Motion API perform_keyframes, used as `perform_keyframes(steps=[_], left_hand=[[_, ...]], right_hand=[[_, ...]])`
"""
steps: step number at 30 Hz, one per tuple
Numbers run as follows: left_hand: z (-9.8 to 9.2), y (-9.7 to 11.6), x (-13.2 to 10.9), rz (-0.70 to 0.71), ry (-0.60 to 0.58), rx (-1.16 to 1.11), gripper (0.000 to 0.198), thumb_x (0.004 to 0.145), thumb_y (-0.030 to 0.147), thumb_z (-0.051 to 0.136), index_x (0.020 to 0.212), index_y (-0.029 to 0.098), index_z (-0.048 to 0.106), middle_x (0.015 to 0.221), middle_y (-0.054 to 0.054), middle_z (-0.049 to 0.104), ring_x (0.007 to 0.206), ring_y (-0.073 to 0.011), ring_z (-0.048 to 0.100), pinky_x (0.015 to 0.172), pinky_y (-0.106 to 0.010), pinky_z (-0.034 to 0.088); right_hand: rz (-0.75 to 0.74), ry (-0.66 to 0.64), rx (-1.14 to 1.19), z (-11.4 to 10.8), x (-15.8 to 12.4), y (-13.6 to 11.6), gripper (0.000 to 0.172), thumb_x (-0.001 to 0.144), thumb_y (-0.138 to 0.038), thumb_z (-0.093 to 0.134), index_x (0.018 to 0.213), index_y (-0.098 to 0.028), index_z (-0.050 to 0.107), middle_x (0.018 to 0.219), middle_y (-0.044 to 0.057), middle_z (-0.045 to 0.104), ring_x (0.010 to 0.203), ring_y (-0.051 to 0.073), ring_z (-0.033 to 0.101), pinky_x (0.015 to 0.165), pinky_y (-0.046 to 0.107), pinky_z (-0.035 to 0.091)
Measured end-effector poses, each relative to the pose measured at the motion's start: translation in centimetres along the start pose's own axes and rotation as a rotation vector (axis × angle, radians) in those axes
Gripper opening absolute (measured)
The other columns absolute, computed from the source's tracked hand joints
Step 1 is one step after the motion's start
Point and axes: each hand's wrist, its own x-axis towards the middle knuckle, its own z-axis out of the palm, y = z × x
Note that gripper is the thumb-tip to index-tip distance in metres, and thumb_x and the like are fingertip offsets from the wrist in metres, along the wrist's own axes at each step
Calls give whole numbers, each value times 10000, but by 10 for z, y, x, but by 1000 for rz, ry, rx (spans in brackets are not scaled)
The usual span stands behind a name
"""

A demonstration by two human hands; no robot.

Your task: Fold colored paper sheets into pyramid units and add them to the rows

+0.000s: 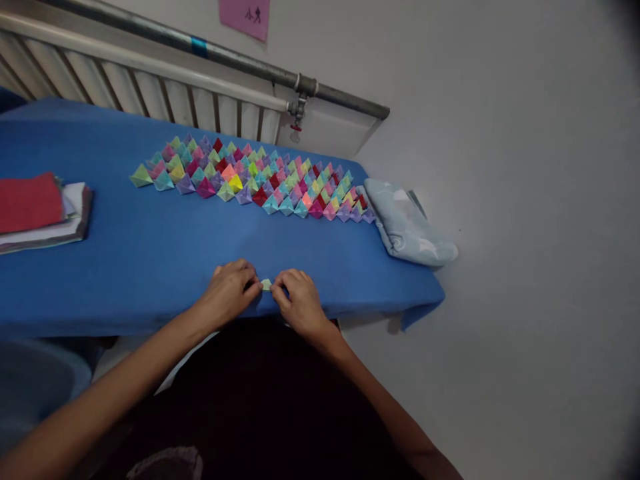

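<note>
Your view is lit by soft, even, rather dim indoor light. The blue tabletop (150, 253) and the paper shapes (250, 177) read fairly sharp. Your left hand (227, 293) and right hand (300, 307) look slightly soft, and the small paper piece (266, 285) pinched between them blurs. Your lap (260, 400) sinks into darkness. Straight edges bow, and the right corners vignette black.

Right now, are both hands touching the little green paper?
Touching. The head view shows the left hand and right hand pinching the little green paper from either side.
</note>
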Motion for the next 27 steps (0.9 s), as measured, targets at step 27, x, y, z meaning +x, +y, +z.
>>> perform_keyframes(steps=[27], left_hand=[[16, 1, -24, 381, 264, 260, 269, 982, 160, 412, 992, 170, 681, 958, -71, 691, 821, -198, 571, 740, -342, 395]], right_hand=[[112, -114, 66, -11, 16, -1, 189, 854, -182, 639, 690, -194, 545, 763, -18, 533, 721, 123, 480, 670, 259, 346]])
